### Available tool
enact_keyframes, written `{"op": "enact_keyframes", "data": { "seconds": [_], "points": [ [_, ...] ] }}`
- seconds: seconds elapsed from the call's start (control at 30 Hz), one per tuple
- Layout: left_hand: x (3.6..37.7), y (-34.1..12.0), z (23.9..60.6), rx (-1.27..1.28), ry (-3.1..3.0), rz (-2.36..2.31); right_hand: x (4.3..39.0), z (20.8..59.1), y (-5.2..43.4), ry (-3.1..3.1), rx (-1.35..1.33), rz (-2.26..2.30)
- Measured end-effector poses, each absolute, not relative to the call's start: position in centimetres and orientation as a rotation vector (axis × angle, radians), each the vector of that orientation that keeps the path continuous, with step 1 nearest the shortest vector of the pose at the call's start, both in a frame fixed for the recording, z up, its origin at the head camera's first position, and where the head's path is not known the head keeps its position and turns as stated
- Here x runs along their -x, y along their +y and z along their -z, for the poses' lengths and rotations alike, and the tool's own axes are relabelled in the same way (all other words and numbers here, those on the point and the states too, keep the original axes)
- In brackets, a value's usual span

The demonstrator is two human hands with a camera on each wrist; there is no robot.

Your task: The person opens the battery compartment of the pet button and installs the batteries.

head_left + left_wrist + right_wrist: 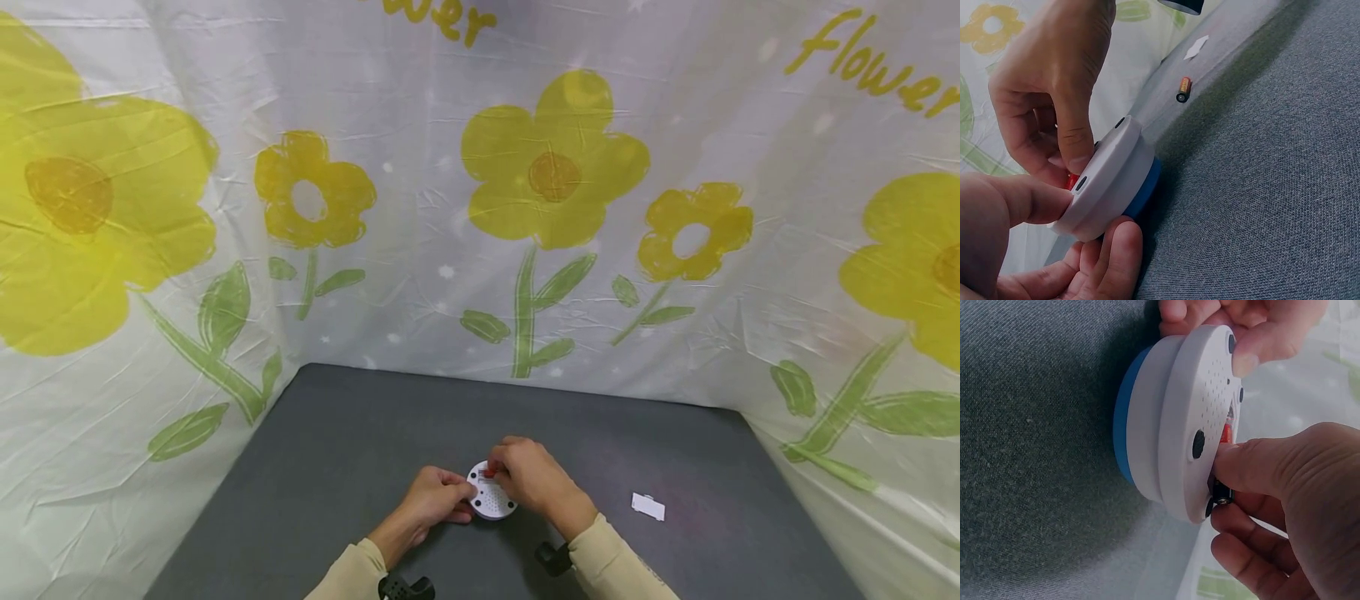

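Observation:
A round white device [491,500] with a blue base [1124,425] lies on the grey table [337,467], its perforated back up. My left hand [457,498] grips its rim, thumb [1029,200] on the side and fingers underneath. My right hand [501,472] pinches a red-and-black battery [1224,487] at the device's open compartment, thumb pressing on it. In the left wrist view only a sliver of that battery's red [1072,181] shows behind the rim.
A small white cover piece [648,506] lies on the table right of my hands. The left wrist view shows a second loose battery [1183,89] on the cloth beyond the device. A flower-printed sheet [555,175] walls in the table on three sides.

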State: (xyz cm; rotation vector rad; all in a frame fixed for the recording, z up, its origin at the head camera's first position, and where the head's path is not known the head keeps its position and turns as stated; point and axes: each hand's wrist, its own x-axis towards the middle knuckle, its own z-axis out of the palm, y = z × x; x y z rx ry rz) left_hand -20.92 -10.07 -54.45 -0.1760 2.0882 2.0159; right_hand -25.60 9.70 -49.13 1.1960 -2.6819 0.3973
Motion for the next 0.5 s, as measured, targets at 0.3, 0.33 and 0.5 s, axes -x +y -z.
{"op": "enact_keyframes", "data": {
  "seconds": [0.3,0.33,0.5],
  "points": [
    [20.9,-10.1,54.0,0.186,2.093,-1.982,25.7,49.1,10.3,-2.706,-1.170,-0.430],
    [20.9,-10.1,54.0,0.187,2.087,-1.986,25.6,49.1,10.5,-2.707,-1.158,-0.433],
    [20.8,-10.1,54.2,0.187,2.077,-2.002,25.7,49.1,11.7,-2.698,-1.098,-0.464]
  ]
}}
